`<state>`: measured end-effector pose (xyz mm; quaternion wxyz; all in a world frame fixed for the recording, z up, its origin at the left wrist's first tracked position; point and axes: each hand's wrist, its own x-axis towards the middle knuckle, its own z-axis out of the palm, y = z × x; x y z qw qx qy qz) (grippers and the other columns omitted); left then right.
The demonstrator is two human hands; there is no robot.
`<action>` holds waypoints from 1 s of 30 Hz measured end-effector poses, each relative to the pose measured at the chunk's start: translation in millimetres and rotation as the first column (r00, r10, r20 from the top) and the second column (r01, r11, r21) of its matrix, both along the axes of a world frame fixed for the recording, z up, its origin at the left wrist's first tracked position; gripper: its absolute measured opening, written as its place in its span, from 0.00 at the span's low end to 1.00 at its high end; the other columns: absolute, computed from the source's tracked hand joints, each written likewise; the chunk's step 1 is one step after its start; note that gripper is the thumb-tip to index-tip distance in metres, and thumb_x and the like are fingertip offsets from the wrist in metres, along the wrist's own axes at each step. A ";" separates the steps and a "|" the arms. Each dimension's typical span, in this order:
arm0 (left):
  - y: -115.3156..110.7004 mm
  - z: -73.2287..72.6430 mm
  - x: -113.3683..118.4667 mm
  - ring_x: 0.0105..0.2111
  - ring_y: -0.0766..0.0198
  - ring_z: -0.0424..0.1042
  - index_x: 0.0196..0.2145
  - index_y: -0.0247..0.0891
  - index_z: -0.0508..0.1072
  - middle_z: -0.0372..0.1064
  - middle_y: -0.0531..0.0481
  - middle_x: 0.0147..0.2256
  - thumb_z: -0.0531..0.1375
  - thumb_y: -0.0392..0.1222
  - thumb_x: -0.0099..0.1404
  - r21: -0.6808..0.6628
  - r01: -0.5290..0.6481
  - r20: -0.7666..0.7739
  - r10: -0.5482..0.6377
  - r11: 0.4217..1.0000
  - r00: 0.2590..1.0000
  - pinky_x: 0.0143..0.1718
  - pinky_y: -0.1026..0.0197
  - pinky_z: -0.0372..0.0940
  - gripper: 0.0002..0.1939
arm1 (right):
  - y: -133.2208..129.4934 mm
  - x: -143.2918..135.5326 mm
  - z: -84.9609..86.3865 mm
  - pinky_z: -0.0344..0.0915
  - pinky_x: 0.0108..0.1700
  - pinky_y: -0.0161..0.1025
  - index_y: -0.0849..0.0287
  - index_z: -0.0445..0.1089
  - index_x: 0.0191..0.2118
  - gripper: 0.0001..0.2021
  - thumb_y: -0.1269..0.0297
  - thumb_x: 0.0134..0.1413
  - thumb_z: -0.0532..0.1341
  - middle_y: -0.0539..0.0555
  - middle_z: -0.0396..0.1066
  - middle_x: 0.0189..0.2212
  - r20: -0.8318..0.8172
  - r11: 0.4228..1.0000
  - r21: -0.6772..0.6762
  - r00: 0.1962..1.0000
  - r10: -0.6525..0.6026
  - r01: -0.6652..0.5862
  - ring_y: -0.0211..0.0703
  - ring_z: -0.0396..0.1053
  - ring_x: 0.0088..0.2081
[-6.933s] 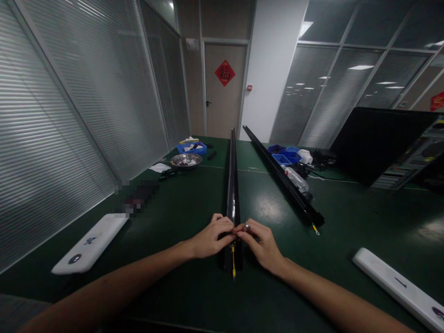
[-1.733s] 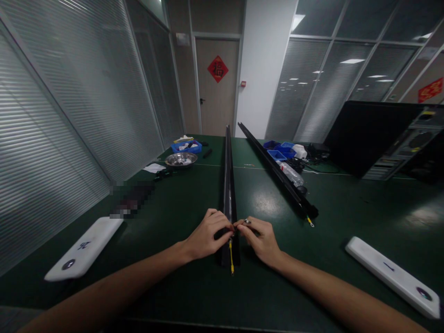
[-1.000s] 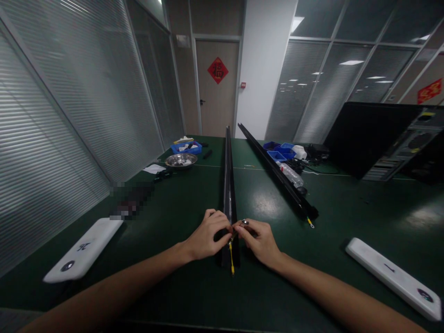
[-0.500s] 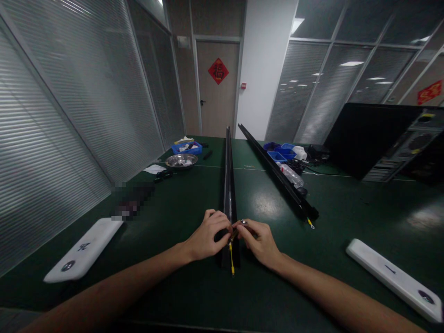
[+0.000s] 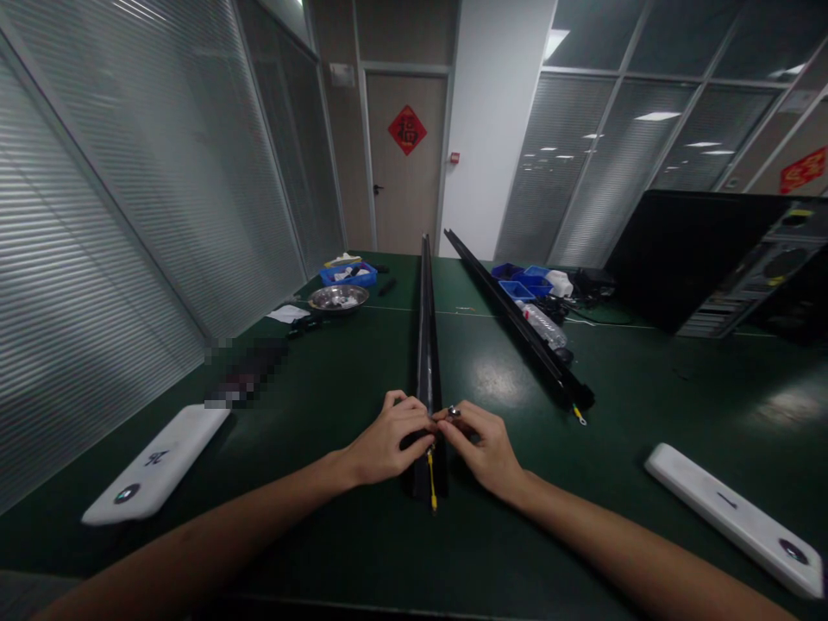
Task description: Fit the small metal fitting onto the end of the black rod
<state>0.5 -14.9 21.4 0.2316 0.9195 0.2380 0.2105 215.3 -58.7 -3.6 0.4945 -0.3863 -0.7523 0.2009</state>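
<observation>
- While both hands met above its near end, the black channel rail point(image 5: 425, 345) lay lengthwise on the green tabletop point(image 5: 349, 371), its long axis pointing away from the fingertips; left hand point(image 5: 388, 440) and right hand point(image 5: 477, 444) seemed about equally near.
- Left thumb and forefinger curved toward each other, right ones nearly together; whether either clamped a small piece could not be told.
- Below them hung a thin yellow cable point(image 5: 432, 483).
- Rail walls looked straight and semi-glossy; the tabletop, smooth and dully reflective.
</observation>
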 end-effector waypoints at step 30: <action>3.4 -7.5 -0.1 0.49 0.58 0.69 0.44 0.41 0.75 0.74 0.49 0.44 0.56 0.39 0.75 0.022 -0.032 0.015 0.032 0.999 0.999 0.57 0.50 0.50 0.07 | 0.9 0.5 -7.5 0.66 0.27 0.34 0.58 0.74 0.46 0.11 0.57 0.70 0.59 0.52 0.72 0.31 -0.143 0.985 -0.168 0.990 0.003 -0.028 0.37 0.68 0.24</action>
